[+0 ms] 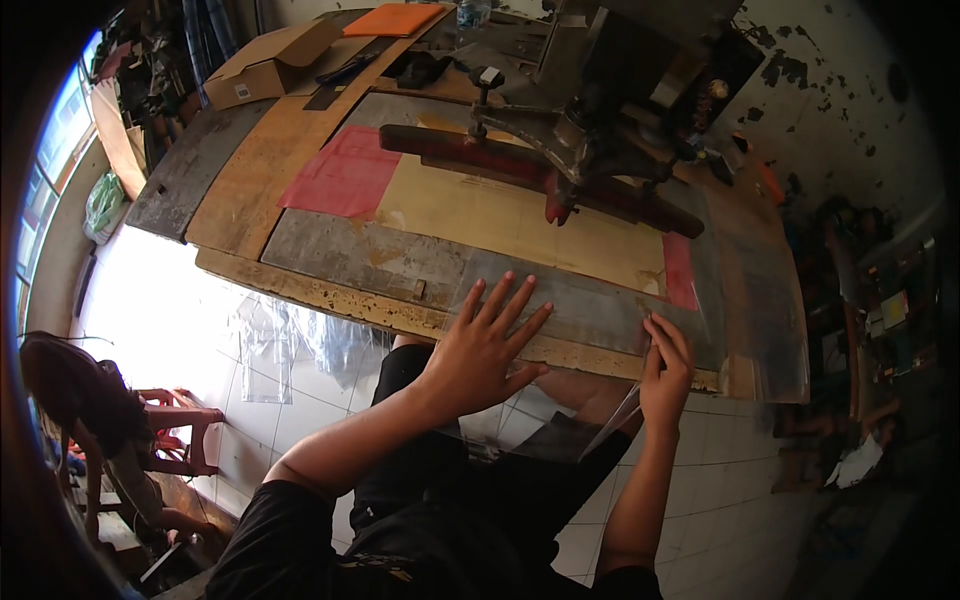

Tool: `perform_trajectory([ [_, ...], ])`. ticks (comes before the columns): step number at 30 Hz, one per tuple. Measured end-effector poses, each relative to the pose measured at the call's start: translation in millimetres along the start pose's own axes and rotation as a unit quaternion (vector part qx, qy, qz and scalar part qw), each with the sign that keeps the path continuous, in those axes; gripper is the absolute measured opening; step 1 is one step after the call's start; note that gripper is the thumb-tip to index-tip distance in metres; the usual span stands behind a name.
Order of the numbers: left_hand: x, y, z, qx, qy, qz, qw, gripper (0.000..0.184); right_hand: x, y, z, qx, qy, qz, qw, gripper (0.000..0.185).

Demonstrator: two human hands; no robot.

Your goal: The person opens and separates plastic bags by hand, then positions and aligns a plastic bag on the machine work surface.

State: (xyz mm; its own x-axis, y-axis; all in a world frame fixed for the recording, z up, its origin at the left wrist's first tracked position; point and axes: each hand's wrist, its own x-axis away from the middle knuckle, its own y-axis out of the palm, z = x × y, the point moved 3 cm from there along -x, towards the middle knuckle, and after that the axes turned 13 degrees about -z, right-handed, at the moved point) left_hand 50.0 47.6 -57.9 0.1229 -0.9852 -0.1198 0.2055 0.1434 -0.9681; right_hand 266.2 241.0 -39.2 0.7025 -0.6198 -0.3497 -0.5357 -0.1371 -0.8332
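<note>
A clear plastic sheet (585, 318) lies over the front edge of the worktable, and part of it hangs down above my lap. My left hand (478, 355) rests flat on the sheet with its fingers spread. At the sheet's right side, my right hand (668, 372) is closed, its thumb and fingertips pinching the edge. Just beyond both hands is a yellow sheet (500, 215) on a grey metal plate (330, 245), flanked by a pink-red piece (345, 170) on the left and another on the right. A dark red press bar (545, 175) hangs over the yellow sheet.
The press machine (620, 70) stands at the back. A cardboard box (270, 65) and an orange folder (393, 19) lie at the far left. More clear sheets (775, 330) hang over the table's right end. Another person (110, 440) is at lower left, near a red stool (185, 430).
</note>
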Motion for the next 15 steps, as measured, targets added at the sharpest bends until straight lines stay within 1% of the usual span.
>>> perform_trajectory([
  [4, 0.2, -0.1, 0.2, 0.002, -0.002, 0.002, 1.0, 0.078, 0.8, -3.1, -1.7, -0.004, 0.011, -0.009, 1.0, 0.033],
  [6, 0.0, -1.4, 0.3, 0.002, -0.002, 0.0, 1.0, 0.078, 0.5, -5.4, -5.5, 0.051, 0.027, -0.062, 0.996, 0.037],
  [7, -0.5, -1.8, 0.5, 0.002, -0.002, -0.003, 1.0, 0.078, -1.4, -8.0, -15.1, 0.051, 0.028, -0.062, 0.996, 0.037],
  [9, -0.8, -1.8, 1.5, 0.001, -0.001, -0.003, 1.0, 0.078, -4.1, -6.2, -45.8, 0.149, -0.027, -0.054, 0.987, 0.047],
  [10, -1.0, -1.9, 1.7, -0.001, -0.002, -0.002, 1.0, 0.077, -4.7, -2.6, -55.7, 0.149, -0.025, -0.053, 0.987, 0.047],
  [12, -0.4, -2.4, 1.8, 0.0, 0.004, 0.005, 1.0, 0.077, -3.2, 13.2, -76.4, 0.172, -0.101, -0.151, 0.968, 0.059],
  [13, -0.3, -3.0, 1.4, 0.002, 0.007, 0.013, 1.0, 0.076, -1.6, 20.7, -78.1, 0.171, -0.1, -0.15, 0.969, 0.059],
  [15, -0.3, -4.3, 0.4, 0.003, 0.008, 0.01, 1.0, 0.077, 2.9, 39.5, -74.3, 0.177, -0.081, -0.207, 0.959, 0.07],
])
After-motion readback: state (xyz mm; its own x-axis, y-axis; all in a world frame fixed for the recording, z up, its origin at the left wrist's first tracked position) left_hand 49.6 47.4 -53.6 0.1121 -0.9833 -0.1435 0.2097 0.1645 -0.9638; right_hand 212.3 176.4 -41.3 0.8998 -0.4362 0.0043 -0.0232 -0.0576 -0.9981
